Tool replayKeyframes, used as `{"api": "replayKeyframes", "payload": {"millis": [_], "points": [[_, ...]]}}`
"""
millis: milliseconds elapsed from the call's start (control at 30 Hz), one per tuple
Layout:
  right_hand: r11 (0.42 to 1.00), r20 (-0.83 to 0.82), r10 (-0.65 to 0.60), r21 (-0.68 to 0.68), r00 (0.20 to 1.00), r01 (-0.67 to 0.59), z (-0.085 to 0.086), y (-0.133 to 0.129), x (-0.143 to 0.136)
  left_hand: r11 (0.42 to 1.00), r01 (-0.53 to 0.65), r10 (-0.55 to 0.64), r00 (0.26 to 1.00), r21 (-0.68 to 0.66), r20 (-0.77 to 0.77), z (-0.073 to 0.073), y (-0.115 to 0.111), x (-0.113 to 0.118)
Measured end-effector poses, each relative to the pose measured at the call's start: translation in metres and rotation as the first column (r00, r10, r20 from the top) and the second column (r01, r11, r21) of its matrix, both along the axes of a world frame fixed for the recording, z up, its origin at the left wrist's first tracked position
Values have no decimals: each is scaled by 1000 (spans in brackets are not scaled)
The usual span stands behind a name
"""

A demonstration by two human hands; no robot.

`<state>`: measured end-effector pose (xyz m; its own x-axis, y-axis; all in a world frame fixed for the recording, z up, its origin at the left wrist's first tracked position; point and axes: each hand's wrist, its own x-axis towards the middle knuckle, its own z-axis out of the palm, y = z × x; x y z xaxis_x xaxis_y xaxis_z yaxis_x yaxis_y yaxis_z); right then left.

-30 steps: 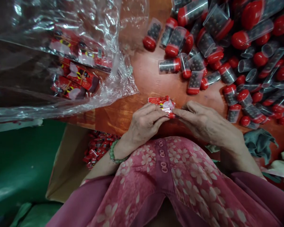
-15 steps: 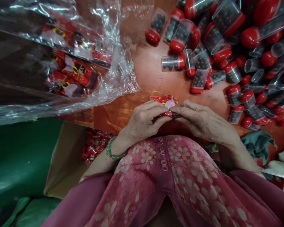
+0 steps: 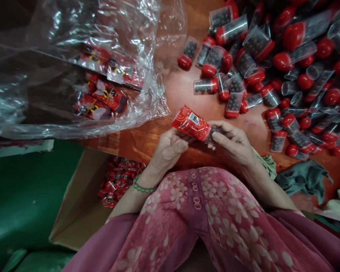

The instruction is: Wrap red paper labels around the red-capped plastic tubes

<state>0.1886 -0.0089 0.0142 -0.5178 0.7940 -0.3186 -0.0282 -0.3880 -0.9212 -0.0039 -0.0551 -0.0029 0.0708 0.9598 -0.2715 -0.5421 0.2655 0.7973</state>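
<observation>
In front of my waist is a red packet [image 3: 190,122], a printed sleeve with a white barcode label facing up. Dark balls show through its clear right end. My right hand [image 3: 232,141] grips that end between thumb and fingers. Below the left part of the packet, my left hand [image 3: 170,149] has its fingers curled, the tips partly hidden behind the packet's lower edge. Its thumb lies bent against the fingers. Right of the packet lie clear tubes [image 3: 234,102] with red caps, filled with dark balls.
A large clear plastic bag [image 3: 155,102] on the left holds several red packets [image 3: 109,94]. A cardboard box [image 3: 82,196] below the table's edge contains many red packets. Many capped tubes are heaped at the upper right. Green cloths [image 3: 304,179] lie beside my right forearm.
The packet has turned so its barcode side faces up, and it tilts toward the upper left. My left hand has shifted lower, away from the packet's front. The view has moved slightly.
</observation>
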Motion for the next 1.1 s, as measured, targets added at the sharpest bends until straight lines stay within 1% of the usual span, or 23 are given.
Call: {"api": "replayKeyframes", "payload": {"millis": [67,167,233,333,400,467,533,600,667,733,800,900,967,1100], "points": [[1000,-5,15,-2,1000,-15,-1,-3,-5,1000,5,-5,1000,-24,-2,2,0,7],[1000,11,17,11,1000,-17,-3,-8,-14,992,-54,51,998,-115,-24,6,3,17],[998,28,-35,50,999,33,-6,-13,-22,976,-127,123,992,-178,-33,7,5,21],[970,61,-155,201,986,140,-12,-21,-35,948,-240,232,971,-207,-65,6,5,25],[937,80,-221,296,972,188,-16,-22,-44,940,-280,269,960,-197,-79,4,6,26],[921,78,-255,324,964,217,-18,-21,-51,942,-285,275,958,-175,-84,3,8,25],[929,54,-234,306,971,207,-17,-16,-55,939,-309,298,950,-153,-91,3,11,21],[949,51,-162,283,986,141,-15,-12,-56,926,-356,346,933,-126,-96,3,15,16],[963,91,-86,261,992,59,-12,-9,-54,911,-402,393,913,-89,-107,2,18,10],[972,128,-47,233,991,16,-11,-8,-51,910,-411,401,906,-51,-138,-2,19,5],[975,123,-53,221,991,24,-11,-8,-49,915,-403,390,900,-29,-196,-8,18,2],[962,107,-120,259,987,89,-10,-8,-50,908,-419,400,872,-9,-281,-12,17,0],[961,101,-126,258,987,96,-9,-7,-52,908,-420,404,871,5,-280,-9,19,-2],[982,54,-65,181,996,54,-10,-3,-55,938,-346,344,925,11,-162,4,25,-5]]}}
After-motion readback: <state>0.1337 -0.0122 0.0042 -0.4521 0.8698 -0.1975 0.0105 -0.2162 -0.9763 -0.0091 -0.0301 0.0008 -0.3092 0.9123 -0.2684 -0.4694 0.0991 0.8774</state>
